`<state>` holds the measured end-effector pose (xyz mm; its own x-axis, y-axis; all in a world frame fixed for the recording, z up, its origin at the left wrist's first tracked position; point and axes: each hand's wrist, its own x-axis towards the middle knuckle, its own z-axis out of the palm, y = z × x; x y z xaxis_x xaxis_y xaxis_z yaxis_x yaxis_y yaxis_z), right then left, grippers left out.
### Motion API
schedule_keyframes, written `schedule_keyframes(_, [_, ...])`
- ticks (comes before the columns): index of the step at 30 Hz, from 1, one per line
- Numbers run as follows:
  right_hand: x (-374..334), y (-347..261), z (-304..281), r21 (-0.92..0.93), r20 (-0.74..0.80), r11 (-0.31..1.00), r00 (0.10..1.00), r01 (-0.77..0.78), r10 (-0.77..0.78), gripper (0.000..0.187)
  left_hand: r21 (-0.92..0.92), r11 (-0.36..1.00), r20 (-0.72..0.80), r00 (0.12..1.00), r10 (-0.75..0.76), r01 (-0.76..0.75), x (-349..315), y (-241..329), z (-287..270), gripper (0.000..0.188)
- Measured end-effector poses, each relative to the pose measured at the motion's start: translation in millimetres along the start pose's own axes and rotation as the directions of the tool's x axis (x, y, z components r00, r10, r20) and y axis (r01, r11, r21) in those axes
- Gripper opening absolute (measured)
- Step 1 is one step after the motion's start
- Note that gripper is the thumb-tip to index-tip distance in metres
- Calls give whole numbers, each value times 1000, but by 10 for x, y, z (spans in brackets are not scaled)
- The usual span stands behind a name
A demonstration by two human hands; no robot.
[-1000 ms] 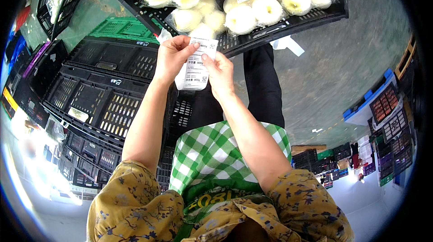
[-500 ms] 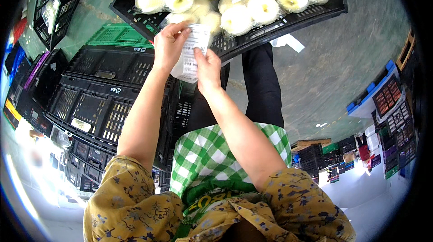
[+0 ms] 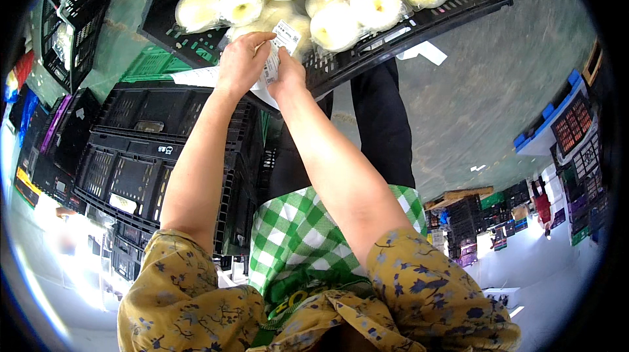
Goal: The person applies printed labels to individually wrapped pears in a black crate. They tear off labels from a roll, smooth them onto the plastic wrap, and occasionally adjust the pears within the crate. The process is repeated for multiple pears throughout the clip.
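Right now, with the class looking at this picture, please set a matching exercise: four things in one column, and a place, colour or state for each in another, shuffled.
Column 1
1. Printed label strip
2. Apron
3. Pale wrapped fruits
4. Shirt sleeves

Column 2
A. Inside the black crate
B. Mustard with a dark floral print
C. Held by the left hand and right hand
D. Partly green-and-white checked

Right pairs: 1-C, 2-D, 3-A, 4-B
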<state>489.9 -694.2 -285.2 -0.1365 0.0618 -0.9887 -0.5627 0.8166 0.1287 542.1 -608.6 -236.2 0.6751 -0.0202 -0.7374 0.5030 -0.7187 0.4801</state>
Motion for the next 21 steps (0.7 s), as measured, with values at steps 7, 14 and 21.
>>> schedule_keyframes(7, [52,51,45,105,67,994,997,-38,31,26,133,986,118,990,82,-97,106,74,-10,28])
schedule_keyframes(14, [251,197,-69,327,364,942,930,-73,-54,28,462,811,423,893,154,-359,237,209,116,37])
schedule_keyframes(21, [156,205,-89,215,250,976,965,24,-79,19,647,637,584,809,-63,-418,531,175,421,60])
